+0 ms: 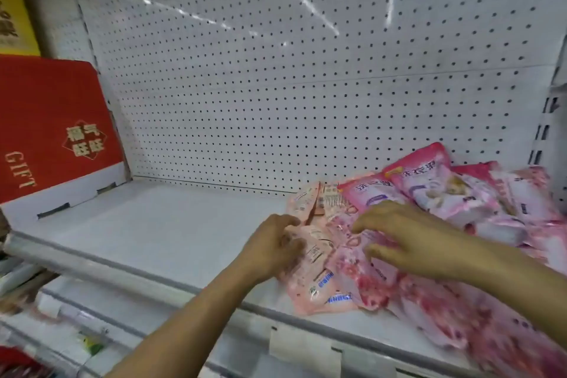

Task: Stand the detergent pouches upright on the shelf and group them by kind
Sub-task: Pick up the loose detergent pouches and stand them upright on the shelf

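Your left hand (273,247) grips the pale pink pouch (313,258) lying flat on the shelf (138,230); your right hand (405,239), fingers spread, rests just right of that pouch.

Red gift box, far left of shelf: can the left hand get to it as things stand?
Probably yes. The left hand grips a pale pink pouch at the pile's left edge, and the bare shelf between it and the red gift box holds nothing in the way. It would need to let go first.

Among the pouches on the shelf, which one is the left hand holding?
The left hand holds the pale peach pouch at the pile's left edge, printed back up. The others are brighter pink, further right.
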Available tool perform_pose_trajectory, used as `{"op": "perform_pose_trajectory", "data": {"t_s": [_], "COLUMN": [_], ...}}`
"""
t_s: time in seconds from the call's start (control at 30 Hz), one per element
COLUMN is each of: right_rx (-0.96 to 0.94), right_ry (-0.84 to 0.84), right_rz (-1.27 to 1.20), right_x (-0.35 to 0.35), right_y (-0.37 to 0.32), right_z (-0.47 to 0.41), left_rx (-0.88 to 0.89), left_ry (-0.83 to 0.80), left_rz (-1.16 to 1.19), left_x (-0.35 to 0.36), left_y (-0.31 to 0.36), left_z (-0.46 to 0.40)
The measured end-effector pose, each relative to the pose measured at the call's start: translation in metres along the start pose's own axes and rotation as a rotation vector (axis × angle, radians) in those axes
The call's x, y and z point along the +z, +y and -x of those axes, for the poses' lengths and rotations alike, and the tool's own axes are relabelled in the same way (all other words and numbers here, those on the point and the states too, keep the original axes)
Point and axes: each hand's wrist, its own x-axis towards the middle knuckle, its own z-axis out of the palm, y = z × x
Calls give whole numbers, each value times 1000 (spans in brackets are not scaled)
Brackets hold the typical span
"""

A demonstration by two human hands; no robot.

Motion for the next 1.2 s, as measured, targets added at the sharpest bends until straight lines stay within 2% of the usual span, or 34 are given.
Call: {"op": "perform_pose_trajectory", "data": {"t_s": [0.2,0.33,0.43,0.57,0.6,0.67,0.73,0.8,0.87,0.97,1.07,1.2], "right_rx": [31,69,20,72,102,199,337,467,551,617,677,769], "right_ry": [-70,-214,-237,-226,-191,-110,-67,-81,-94,-110,-118,-37], "right_rz": [206,270,315,94,74,141,205,223,228,178,86,-20], "right_x": [5,5,0,-10,-11,-9,-6,-5,-6,-3,4,17], "right_y": [33,55,63,79,85,101,116,119,118,114,114,117], "right_z": [-52,-81,-98,-121,-128,-141,-154,-163,-170,-179,-189,-198], "left_rx": [-212,-326,-306,-203,-209,-274,-306,-243,-176,-226,-305,-310], "left_ry": [26,-26,-86,-113,-99,-21,76,205,344,411,341,290], "left_rz": [-46,-287,-563,-755,-720,-467,-22,435,703,869,886,931], "left_x": [25,36,39,38,33,13,-9,-23,-25,-14,-1,4], "left_y": [0,7,14,15,9,-8,-28,-35,-36,-47,-66,-75], "left_z": [-90,-135,-162,-182,-185,-187,-187,-181,-179,-187,-194,-200]}}
